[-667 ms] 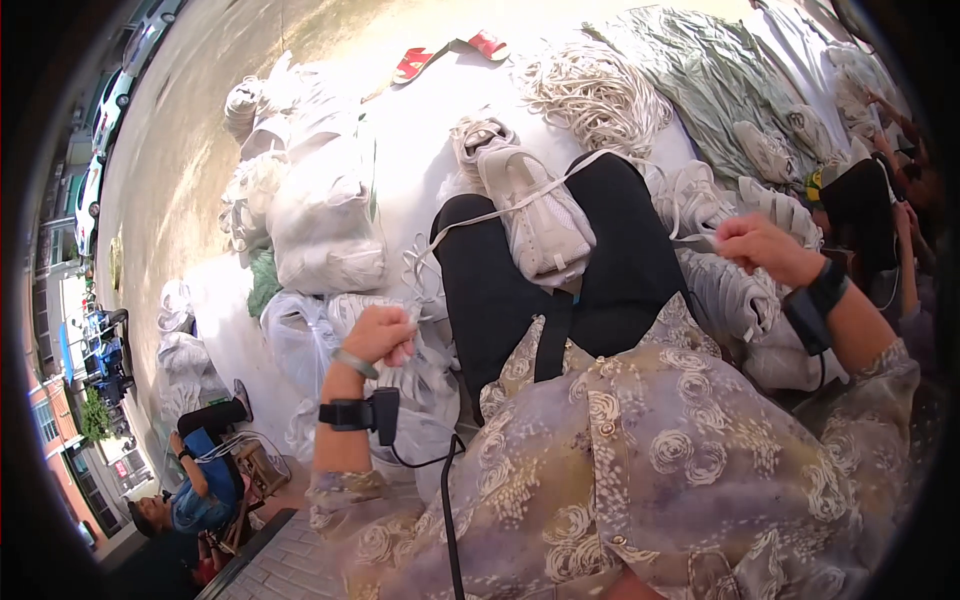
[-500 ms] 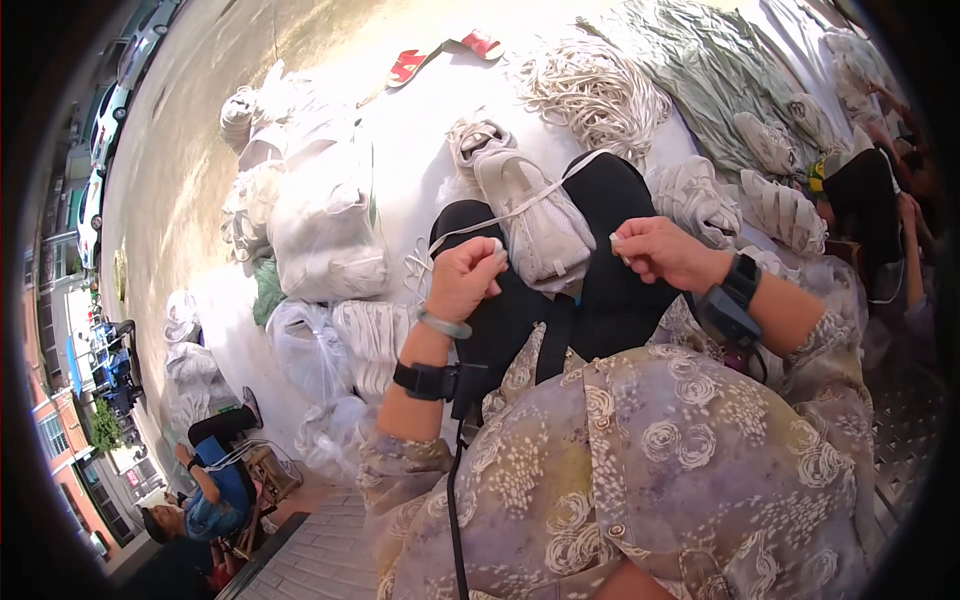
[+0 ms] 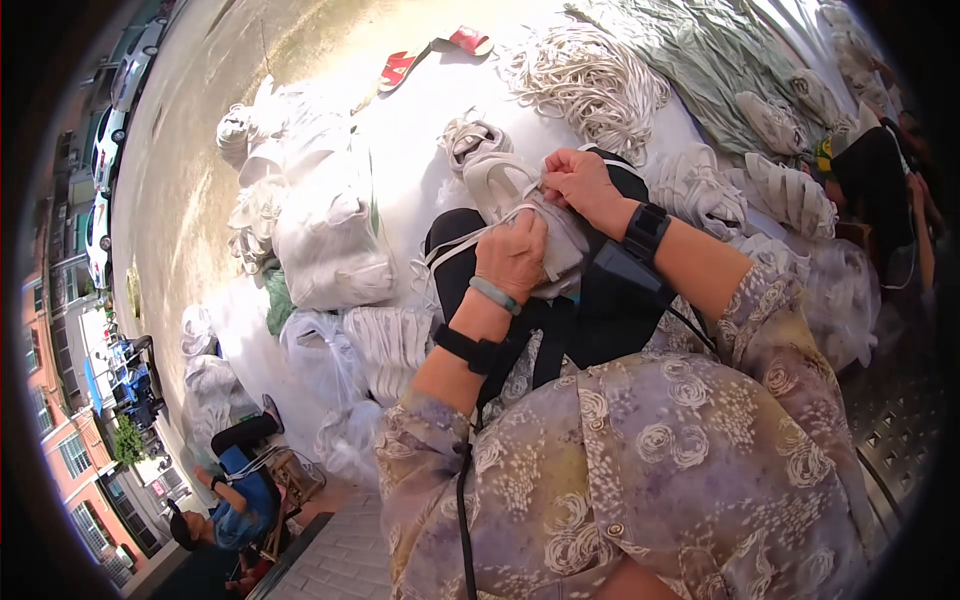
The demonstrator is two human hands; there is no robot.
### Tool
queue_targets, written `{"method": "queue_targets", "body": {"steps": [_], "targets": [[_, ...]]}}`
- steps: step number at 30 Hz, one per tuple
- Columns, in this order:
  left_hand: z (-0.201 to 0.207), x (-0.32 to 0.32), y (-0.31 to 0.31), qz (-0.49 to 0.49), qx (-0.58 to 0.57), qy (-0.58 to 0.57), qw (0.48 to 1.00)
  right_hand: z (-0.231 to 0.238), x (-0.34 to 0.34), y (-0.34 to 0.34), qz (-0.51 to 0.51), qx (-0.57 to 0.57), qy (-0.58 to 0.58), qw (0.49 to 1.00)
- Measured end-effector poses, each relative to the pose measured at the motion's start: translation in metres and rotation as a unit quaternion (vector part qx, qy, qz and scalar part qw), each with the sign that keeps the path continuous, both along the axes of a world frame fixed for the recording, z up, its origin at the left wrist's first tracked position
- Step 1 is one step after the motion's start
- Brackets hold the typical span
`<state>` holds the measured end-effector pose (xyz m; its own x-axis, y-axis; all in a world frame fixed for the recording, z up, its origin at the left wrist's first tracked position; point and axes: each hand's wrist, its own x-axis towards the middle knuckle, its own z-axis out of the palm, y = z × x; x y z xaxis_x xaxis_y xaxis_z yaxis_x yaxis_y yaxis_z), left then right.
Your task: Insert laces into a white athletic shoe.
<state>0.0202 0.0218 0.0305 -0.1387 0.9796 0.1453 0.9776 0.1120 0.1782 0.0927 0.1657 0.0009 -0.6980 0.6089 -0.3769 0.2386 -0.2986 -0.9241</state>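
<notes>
A whitish shoe upper (image 3: pixel 568 248) rests across my lap between my black-clad knees, its opening facing away from me. My left hand (image 3: pixel 512 255) is over its left side, thumb and fingers pinched on a white shoelace (image 3: pixel 458 244) that trails left across my knee. Over the shoe's far right part, my right hand (image 3: pixel 583 186) is closed too, fingertips pinched at the lace close to the eyelet area. Both hands nearly meet above the shoe. Exactly where the lace passes through the shoe is hidden by my fingers. Another pale shoe (image 3: pixel 475 140) lies just beyond.
A heap of white laces (image 3: pixel 590 85) lies far ahead, beside a grey-green cloth (image 3: pixel 690 60). Bundled shoe uppers (image 3: pixel 700 190) sit on the right. At left are a stuffed white bag (image 3: pixel 335 255), a clear plastic bag (image 3: pixel 325 345) and a seated person (image 3: pixel 240 490). Red slippers (image 3: pixel 398 72) lie beyond.
My hands, earlier apart on either side of the shoe, have come together over it. The right moved left and away from me; the left moved right and slightly farther out.
</notes>
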Motion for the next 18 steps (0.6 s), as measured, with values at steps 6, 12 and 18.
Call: {"method": "queue_targets", "body": {"steps": [6,12,18], "targets": [[-0.004,0.002,-0.008,0.031,0.042,-0.014,0.999,-0.014,0.004,-0.006,0.019,0.057,0.032,0.998],[-0.005,0.004,-0.009,0.043,0.021,-0.031,0.998,-0.012,0.006,-0.009,0.021,0.138,0.012,0.99],[-0.007,0.006,-0.01,0.054,0.009,-0.035,0.998,-0.01,0.008,-0.01,0.035,0.17,0.002,0.985]]}}
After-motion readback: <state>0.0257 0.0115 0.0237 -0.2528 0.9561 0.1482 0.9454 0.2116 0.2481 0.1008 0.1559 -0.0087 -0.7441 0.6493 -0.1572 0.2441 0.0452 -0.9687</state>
